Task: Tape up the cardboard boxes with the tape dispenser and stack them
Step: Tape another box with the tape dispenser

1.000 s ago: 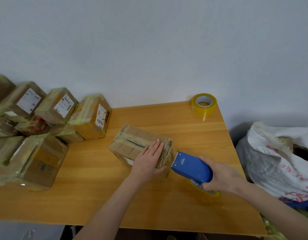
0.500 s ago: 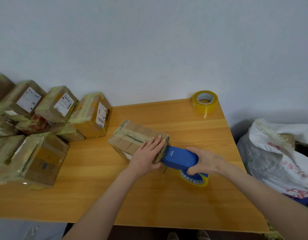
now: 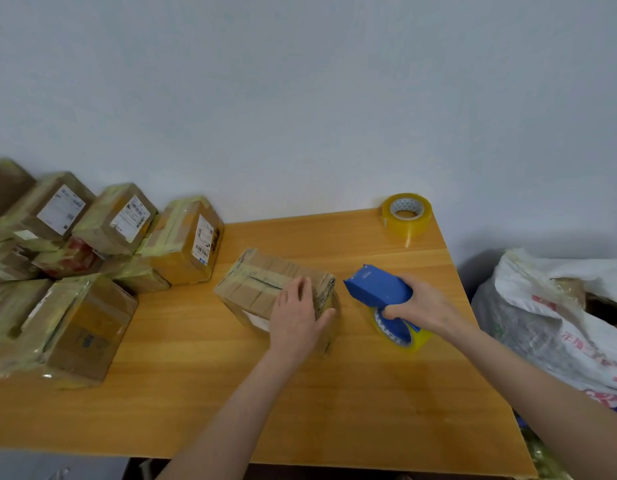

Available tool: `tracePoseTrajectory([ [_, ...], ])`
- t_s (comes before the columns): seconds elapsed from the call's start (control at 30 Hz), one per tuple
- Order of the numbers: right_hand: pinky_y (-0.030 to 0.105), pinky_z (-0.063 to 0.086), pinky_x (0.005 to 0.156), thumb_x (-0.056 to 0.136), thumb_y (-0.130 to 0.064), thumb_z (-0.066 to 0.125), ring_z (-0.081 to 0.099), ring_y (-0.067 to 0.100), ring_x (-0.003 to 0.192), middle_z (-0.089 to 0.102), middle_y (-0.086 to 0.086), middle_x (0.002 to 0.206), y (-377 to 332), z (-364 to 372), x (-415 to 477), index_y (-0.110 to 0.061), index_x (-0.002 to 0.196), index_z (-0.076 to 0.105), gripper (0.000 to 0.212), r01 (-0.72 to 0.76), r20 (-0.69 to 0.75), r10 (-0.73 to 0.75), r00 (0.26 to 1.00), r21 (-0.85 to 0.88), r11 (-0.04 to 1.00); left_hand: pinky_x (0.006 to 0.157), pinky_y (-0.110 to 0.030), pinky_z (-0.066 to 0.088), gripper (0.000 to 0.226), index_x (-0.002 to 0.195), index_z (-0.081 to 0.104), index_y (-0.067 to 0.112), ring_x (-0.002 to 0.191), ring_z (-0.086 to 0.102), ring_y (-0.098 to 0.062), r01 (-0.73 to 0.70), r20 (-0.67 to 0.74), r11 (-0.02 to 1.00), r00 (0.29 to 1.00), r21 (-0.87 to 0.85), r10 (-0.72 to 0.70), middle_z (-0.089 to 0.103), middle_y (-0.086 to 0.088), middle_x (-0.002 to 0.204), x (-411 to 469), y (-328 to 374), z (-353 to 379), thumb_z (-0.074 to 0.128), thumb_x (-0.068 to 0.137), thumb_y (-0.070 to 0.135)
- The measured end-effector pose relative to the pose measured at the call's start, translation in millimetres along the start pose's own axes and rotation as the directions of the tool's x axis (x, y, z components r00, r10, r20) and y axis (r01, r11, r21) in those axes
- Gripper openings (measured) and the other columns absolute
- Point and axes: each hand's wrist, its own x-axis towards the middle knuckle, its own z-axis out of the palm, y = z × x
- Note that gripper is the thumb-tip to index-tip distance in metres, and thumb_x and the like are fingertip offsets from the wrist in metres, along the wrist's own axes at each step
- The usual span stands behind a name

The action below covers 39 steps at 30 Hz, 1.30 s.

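Dispenser (image 3: 380,289) lifted off box (image 3: 265,282) (left hand (image 3: 296,317) pressing).

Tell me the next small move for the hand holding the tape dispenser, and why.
Probably bring the blue tape dispenser back against the near end of the box for another strip. The right hand holds it just clear of the box, nose pointing at it, while the left hand lies flat on the lid, and the lid's centre seam looks partly open.

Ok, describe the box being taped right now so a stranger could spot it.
On the wooden table, right of the stacked boxes, one cardboard box lies alone. Only it has the left hand pressing its near end, and the blue tape dispenser beside it.
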Motion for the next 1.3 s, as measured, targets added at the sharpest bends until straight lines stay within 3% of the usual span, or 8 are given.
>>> tracePoseTrajectory([
  [0.1, 0.035, 0.052, 0.07, 0.067, -0.032, 0.076, 0.059, 0.013, 0.084, 0.056, -0.012, 0.096, -10, 2, 6, -0.033, 0.116, 0.047, 0.056, 0.004, -0.058, -0.001, 0.998, 0.036, 0.999, 0.12, -0.042, 0.005, 0.065, 0.154, 0.003, 0.012, 0.148, 0.004, -0.031, 0.017, 0.051, 0.997, 0.998, 0.077, -0.021, 0.0, -0.009, 0.161, 0, 10, 4, 0.029, 0.103, 0.043],
  [0.33, 0.039, 0.056, 0.074, 0.071, -0.021, 0.077, 0.06, 0.018, 0.09, 0.058, -0.005, 0.106, -40, -17, 20, -0.03, 0.123, 0.048, 0.061, 0.083, -0.148, -0.055, 0.987, 0.192, 0.978, 0.109, -0.026, -0.014, 0.057, 0.153, 0.003, 0.034, 0.149, -0.004, -0.024, -0.28, 0.124, 0.956, 0.955, 0.084, 0.269, -0.009, -0.003, 0.16, 2, -47, -17, 0.033, 0.104, 0.034],
  [0.63, 0.029, 0.047, 0.064, 0.074, -0.012, 0.074, 0.057, 0.017, 0.078, 0.057, 0.003, 0.098, -85, -36, 34, -0.017, 0.112, 0.053, 0.044, 0.125, -0.033, -0.12, 0.992, 0.257, 0.958, 0.115, -0.027, -0.012, 0.056, 0.151, 0.009, 0.036, 0.149, -0.002, -0.019, -0.435, 0.224, 0.9, 0.88, 0.031, 0.418, 0.002, 0.004, 0.161, 22, -67, -23, 0.034, 0.104, 0.022],
  [0.77, 0.031, 0.051, 0.075, 0.066, -0.013, 0.074, 0.062, 0.019, 0.094, 0.06, 0.003, 0.107, -100, -46, 30, -0.024, 0.116, 0.055, 0.055, 0.167, 0.073, -0.198, 0.977, 0.307, 0.937, 0.117, -0.036, -0.011, 0.06, 0.149, 0.019, 0.04, 0.148, -0.001, -0.014, -0.384, 0.291, 0.918, 0.871, -0.098, 0.395, 0.007, 0.014, 0.159, 29, -72, -32, 0.04, 0.1, 0.015],
  [0.87, 0.032, 0.051, 0.077, 0.054, -0.019, 0.068, 0.062, 0.02, 0.095, 0.061, 0.004, 0.109, -107, -51, 28, -0.027, 0.12, 0.056, 0.067, 0.174, 0.09, -0.218, 0.972, 0.355, 0.918, 0.119, -0.039, 0.0, 0.05, 0.145, 0.037, 0.037, 0.145, 0.013, -0.01, -0.17, 0.329, 0.901, 0.891, -0.399, 0.313, 0.022, 0.012, 0.157, 29, -66, -53, 0.045, 0.097, 0.025],
  [1.0, 0.037, 0.052, 0.082, 0.055, -0.016, 0.07, 0.062, 0.025, 0.101, 0.061, 0.006, 0.112, -111, -57, 25, -0.028, 0.118, 0.059, 0.065, 0.198, 0.133, -0.276, 0.952, 0.42, 0.885, 0.094, -0.025, 0.046, 0.038, 0.128, 0.058, 0.022, 0.11, 0.059, -0.008, 0.14, 0.108, 0.465, 0.99, -0.874, -0.096, 0.061, 0.004, 0.129, 25, -54, -80, 0.054, 0.095, 0.039],
  [1.1, 0.033, 0.052, 0.08, 0.055, -0.013, 0.07, 0.062, 0.02, 0.098, 0.062, 0.004, 0.11, -115, -57, 21, -0.028, 0.117, 0.061, 0.064, 0.223, 0.18, -0.322, 0.929, 0.422, 0.879, 0.082, -0.034, 0.056, 0.05, 0.119, 0.059, 0.012, 0.095, 0.068, -0.021, 0.245, 0.245, -0.019, 0.955, -0.969, -0.165, 0.068, -0.005, 0.111, 26, -46, -99, 0.051, 0.091, 0.052],
  [1.3, 0.024, 0.051, 0.074, 0.045, -0.024, 0.075, 0.063, 0.015, 0.099, 0.063, -0.001, 0.112, -125, -46, 11, -0.033, 0.117, 0.06, 0.074, 0.26, 0.243, -0.364, 0.899, 0.373, 0.891, 0.066, -0.027, 0.052, 0.04, 0.104, 0.064, 0.01, 0.075, 0.059, -0.015, 0.32, 0.331, -0.135, 0.941, -0.938, -0.068, 0.066, -0.001, 0.086, 19, -27, -117, 0.058, 0.089, 0.047],
])
